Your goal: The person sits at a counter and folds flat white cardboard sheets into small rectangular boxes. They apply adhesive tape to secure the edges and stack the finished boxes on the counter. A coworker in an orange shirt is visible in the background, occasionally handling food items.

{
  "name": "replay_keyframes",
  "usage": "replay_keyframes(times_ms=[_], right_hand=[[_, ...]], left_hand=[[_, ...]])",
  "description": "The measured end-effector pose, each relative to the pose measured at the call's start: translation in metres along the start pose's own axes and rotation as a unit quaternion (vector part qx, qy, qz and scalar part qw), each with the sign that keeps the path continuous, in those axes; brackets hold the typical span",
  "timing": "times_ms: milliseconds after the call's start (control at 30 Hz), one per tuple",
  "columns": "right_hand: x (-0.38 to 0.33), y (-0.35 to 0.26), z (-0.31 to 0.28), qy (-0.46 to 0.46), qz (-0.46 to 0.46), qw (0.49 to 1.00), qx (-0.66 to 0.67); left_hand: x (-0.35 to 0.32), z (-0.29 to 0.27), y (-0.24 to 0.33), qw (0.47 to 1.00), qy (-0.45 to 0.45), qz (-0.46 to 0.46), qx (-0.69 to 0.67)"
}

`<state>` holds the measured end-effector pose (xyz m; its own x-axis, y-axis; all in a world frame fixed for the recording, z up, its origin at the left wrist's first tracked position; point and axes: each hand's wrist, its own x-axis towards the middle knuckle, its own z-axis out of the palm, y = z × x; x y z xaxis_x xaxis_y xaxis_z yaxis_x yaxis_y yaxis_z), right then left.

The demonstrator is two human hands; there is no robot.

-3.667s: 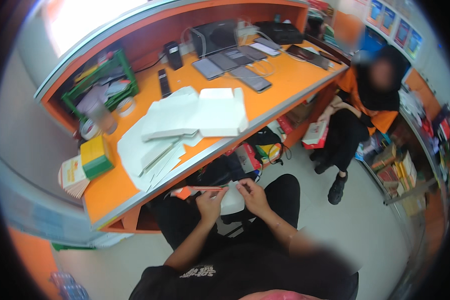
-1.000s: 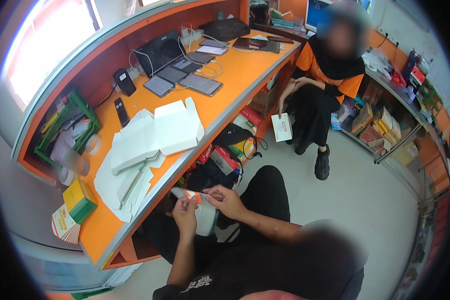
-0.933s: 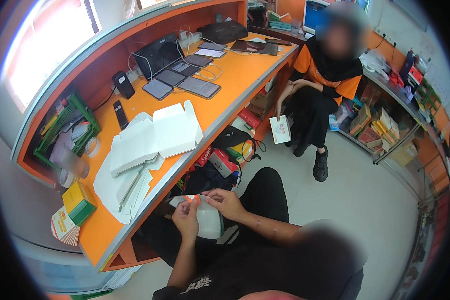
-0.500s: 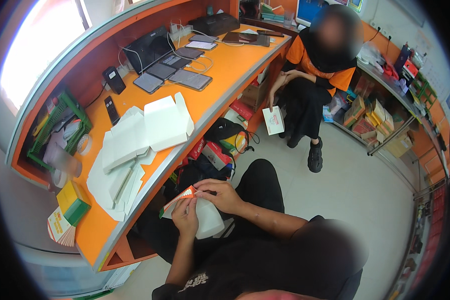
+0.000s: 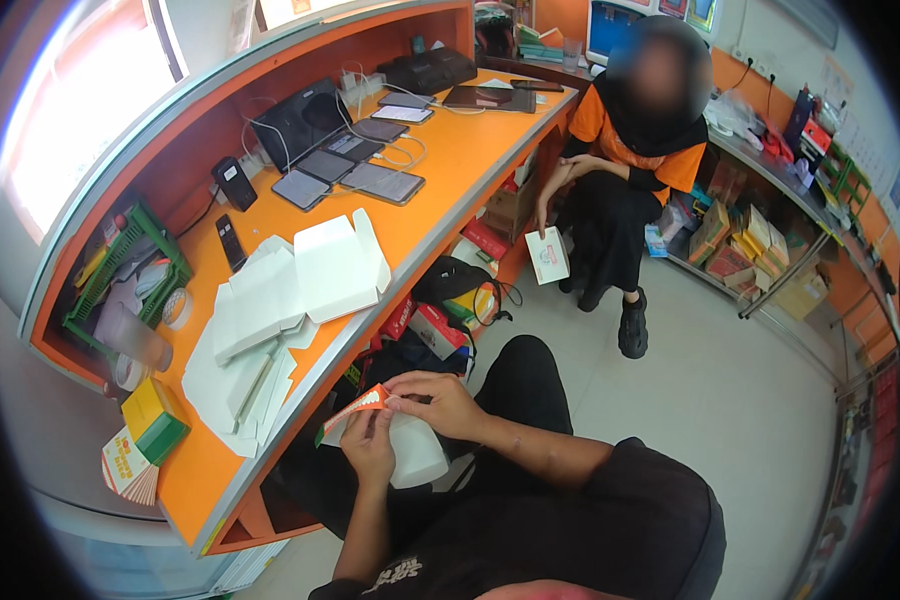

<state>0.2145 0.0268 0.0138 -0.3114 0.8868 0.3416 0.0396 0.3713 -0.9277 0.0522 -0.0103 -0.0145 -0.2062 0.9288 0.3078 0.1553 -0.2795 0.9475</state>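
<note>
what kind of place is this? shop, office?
Likely a small shop's service counter. A curved orange counter holds tablets and flat white cartons; shelves at right carry boxed goods. Both the left hand and right hand hold an orange-and-white carton.

Held carton: white-orange flat carton (image 5: 370,425) lying between both hands, near centre.
Desk cartons: white flat cartons (image 5: 290,290) lying left.
Screens: dark tablets (image 5: 355,170) lying far.

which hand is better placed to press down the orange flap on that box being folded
Right, probably. The right hand already pinches the orange flap at its top edge, while the left hand supports the white box from below.
</note>
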Motion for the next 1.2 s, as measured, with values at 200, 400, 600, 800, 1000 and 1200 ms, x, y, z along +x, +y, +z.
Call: replay_keyframes(times_ms=[200, 400, 600, 800, 1000, 1200], right_hand=[[0.000, -0.002, -0.007, -0.049, 0.016, 0.999, 0.014], [-0.004, 0.005, -0.002, -0.047, -0.006, 0.999, -0.004], [-0.002, 0.012, -0.001, -0.038, 0.108, 0.979, 0.172], [-0.009, 0.005, 0.012, -0.001, 0.043, 0.997, 0.065], [0.017, 0.051, 0.001, 0.130, 0.008, 0.991, 0.010], [0.030, 0.067, -0.009, -0.030, 0.044, 0.994, -0.093]], left_hand=[[-0.005, -0.010, -0.020, 0.999, -0.014, -0.015, -0.047], [-0.003, -0.012, -0.018, 0.998, -0.022, -0.043, -0.039], [-0.005, -0.010, -0.013, 0.998, -0.017, -0.047, -0.035], [0.003, -0.004, -0.018, 0.999, -0.017, 0.016, 0.024], [-0.008, 0.018, 0.045, 0.976, -0.205, 0.006, 0.067], [-0.005, -0.036, 0.080, 0.883, -0.426, -0.159, -0.115]])
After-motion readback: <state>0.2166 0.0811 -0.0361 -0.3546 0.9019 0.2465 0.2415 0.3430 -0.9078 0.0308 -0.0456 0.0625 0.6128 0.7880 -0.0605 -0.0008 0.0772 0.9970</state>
